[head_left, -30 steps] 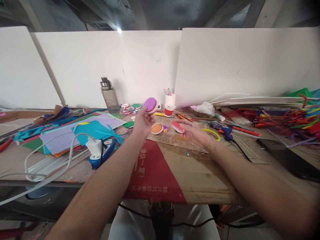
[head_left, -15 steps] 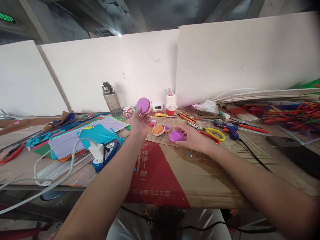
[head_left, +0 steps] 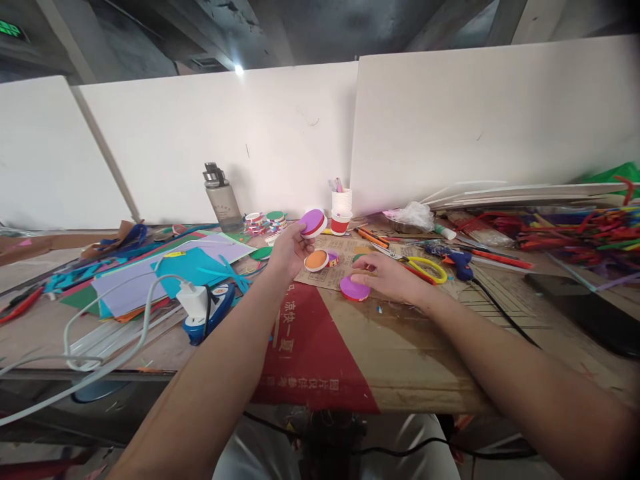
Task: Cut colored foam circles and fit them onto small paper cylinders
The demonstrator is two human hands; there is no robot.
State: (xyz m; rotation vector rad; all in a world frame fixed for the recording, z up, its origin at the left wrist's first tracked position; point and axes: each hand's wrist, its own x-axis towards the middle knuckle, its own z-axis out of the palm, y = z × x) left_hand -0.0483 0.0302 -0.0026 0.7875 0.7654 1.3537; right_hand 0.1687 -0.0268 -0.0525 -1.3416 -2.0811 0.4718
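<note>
From my end, the worktop [head_left: 30, 330] spans the view, with white boards [head_left: 215, 127] standing along its back. Cardboard [head_left: 410, 353], partly red, covers the near middle, and printed paper [head_left: 327, 277] lies at its far side. Coloured sheets [head_left: 120, 287] spread out to my left, with the bottle [head_left: 224, 205] upright behind them.

My two hands are apart, with the small discs about them. My left hand [head_left: 289, 252] is closed on the upper purple disc [head_left: 313, 221], pinching its near left edge and holding it tilted above the paper. My right hand [head_left: 387, 277] is lower, fingers bent at the right edge of the lower purple disc [head_left: 353, 288]; I cannot tell whether they grip it or only touch it.

Scissors [head_left: 444, 273] lie just right of that hand, and the glue gun [head_left: 463, 265] is past them. The red and white cup [head_left: 340, 225] stands just behind the upper purple disc. Between my hands, nearer the left one, sits the orange disc [head_left: 316, 261], its face tipped towards me. Smallest is the purple-faced ring [head_left: 333, 259], just right of it.
</note>
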